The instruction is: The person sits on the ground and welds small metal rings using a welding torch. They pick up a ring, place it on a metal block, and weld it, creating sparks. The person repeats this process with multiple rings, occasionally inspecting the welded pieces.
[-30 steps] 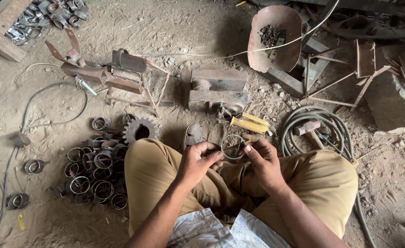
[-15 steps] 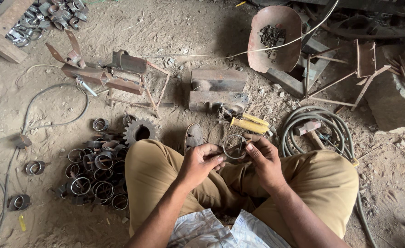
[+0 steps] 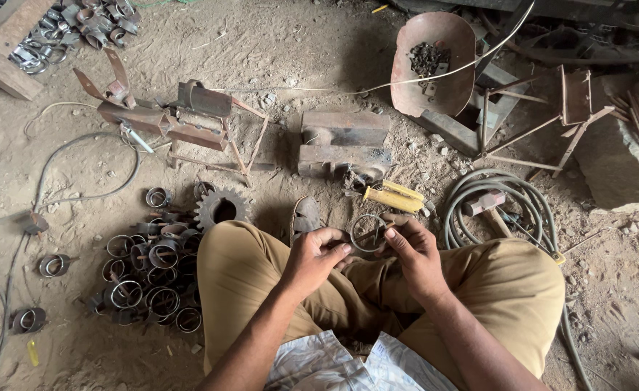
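I sit cross-legged on a dirt floor in tan trousers. My left hand [image 3: 318, 255] and my right hand [image 3: 413, 250] together hold a thin metal ring [image 3: 368, 233] in front of my knees. The right hand's fingers also pinch a thin rod that crosses the ring. A sandal [image 3: 305, 215] lies just beyond my left hand.
A heap of metal rings [image 3: 149, 271] and a toothed gear [image 3: 220, 208] lie at my left. Ahead are a yellow-handled tool [image 3: 394, 197], a steel block [image 3: 342, 143], a rusty jig [image 3: 182, 119], a rusty pan of scraps [image 3: 431, 61]. Coiled hose [image 3: 507, 195] and a hammer [image 3: 487, 205] lie right.
Both hands stay on the ring; it has turned slightly between my fingers. Nothing else has moved.
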